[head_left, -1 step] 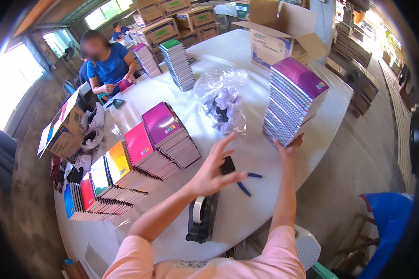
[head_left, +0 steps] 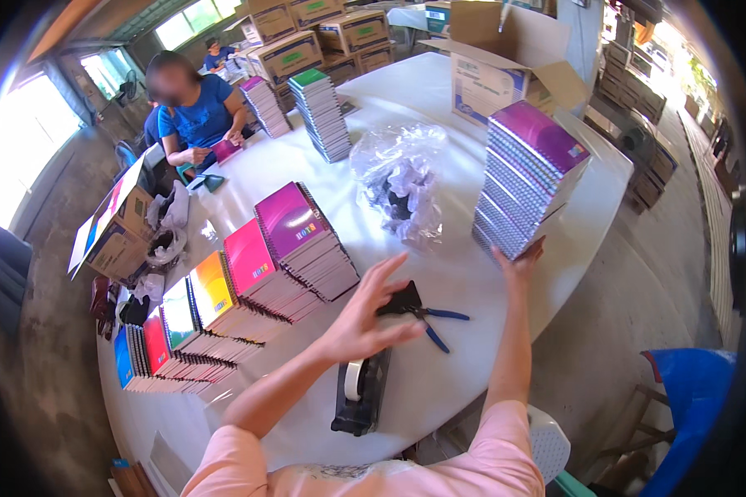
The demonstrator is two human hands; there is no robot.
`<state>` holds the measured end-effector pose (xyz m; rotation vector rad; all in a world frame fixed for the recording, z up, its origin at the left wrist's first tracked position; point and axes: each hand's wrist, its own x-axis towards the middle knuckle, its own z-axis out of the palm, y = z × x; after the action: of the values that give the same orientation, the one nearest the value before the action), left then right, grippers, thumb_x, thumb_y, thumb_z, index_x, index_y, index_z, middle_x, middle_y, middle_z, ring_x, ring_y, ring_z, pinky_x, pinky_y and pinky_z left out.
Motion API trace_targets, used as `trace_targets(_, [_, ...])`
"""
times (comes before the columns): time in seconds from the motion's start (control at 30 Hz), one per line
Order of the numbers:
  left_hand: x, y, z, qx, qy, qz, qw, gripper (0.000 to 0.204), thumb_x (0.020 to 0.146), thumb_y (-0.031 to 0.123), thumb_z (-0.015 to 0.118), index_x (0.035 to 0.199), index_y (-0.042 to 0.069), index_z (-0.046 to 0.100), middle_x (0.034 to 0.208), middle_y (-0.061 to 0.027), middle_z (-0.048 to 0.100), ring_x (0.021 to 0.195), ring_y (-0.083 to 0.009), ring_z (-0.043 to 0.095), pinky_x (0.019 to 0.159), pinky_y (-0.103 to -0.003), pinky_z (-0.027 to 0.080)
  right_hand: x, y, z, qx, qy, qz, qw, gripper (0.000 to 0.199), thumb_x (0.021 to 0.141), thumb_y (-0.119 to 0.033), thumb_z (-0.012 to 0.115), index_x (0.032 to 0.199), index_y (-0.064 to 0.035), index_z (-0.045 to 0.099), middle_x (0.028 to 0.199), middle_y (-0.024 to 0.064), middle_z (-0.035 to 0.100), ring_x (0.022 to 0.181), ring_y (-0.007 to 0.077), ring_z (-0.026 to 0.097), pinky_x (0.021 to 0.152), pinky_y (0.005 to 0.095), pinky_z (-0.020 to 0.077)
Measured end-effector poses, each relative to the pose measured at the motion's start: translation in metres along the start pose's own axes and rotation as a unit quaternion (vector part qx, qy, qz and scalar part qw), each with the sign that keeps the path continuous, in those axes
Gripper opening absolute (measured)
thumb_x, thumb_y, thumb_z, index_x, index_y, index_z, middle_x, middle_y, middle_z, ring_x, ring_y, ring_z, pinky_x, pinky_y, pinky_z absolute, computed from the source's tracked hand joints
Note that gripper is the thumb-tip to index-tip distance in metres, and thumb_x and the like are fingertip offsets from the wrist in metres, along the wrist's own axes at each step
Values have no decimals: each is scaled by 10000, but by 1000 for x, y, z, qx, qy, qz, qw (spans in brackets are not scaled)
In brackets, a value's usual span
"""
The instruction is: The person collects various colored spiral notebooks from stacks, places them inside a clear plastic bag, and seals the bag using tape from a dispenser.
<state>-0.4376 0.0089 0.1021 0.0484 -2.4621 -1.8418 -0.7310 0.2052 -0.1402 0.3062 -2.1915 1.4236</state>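
Note:
My left hand (head_left: 365,319) hovers open with fingers spread just above blue-handled pliers (head_left: 427,315) lying on the white table (head_left: 464,282). My right hand (head_left: 518,258) reaches further out, and its spread fingers press against the near bottom edge of a tall stack of spiral notebooks with a purple cover on top (head_left: 526,178). I cannot see the fingers closing around the stack. A black tape dispenser (head_left: 360,393) stands near the table's front edge, below my left hand.
A fanned row of notebook stacks in purple (head_left: 294,228), pink, yellow, green, red and blue runs along the left. A crumpled clear plastic bag (head_left: 402,182) lies mid-table. An open cardboard box (head_left: 497,70) stands behind it. A person in blue (head_left: 195,112) sits at the far left. A blue chair (head_left: 692,398) stands at the right.

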Motion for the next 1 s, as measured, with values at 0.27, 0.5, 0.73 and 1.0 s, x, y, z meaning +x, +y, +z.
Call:
trace_targets(0.27, [-157, -23, -68, -30, 216, -128, 968, 907, 698, 191, 769, 1410, 59, 224, 1428, -117, 297, 1151, -250, 512, 947, -397, 387, 90, 38, 37, -16, -24, -46, 999, 1244, 487, -474, 850, 1393, 42, 173, 1409, 281, 242, 1321, 397, 217, 1081, 477, 197])
trace_targets(0.5, [-205, -31, -76, -47, 355, -147, 922, 781, 726, 152, 744, 1368, 63, 309, 1394, -112, 355, 1084, -226, 549, 897, -351, 408, 138, 77, 38, 24, -39, -70, 997, 1210, 491, -395, 873, 1393, 34, 190, 1397, 249, 285, 1306, 357, 272, 1081, 421, 225])
trace_targets(0.73, [-295, -58, -50, 91, 419, -177, 886, 620, 782, 82, 678, 1326, 61, 382, 1320, -112, 448, 1060, -225, 556, 870, -363, 439, 138, 55, 35, -219, -143, -16, 965, 1112, 568, -529, 796, 1371, 37, 274, 1356, 261, 369, 1232, 369, 400, 1034, 430, 317])
trace_targets(1.0, [-462, -100, 20, 341, 370, -410, 761, 432, 774, 166, 660, 1189, 130, 547, 1234, -96, 521, 1121, -290, 507, 918, -383, 423, 108, 15, 7, -196, 173, 123, 957, 1043, 485, -231, 891, 1299, -5, 279, 1172, 243, 466, 1005, 340, 543, 789, 437, 512])
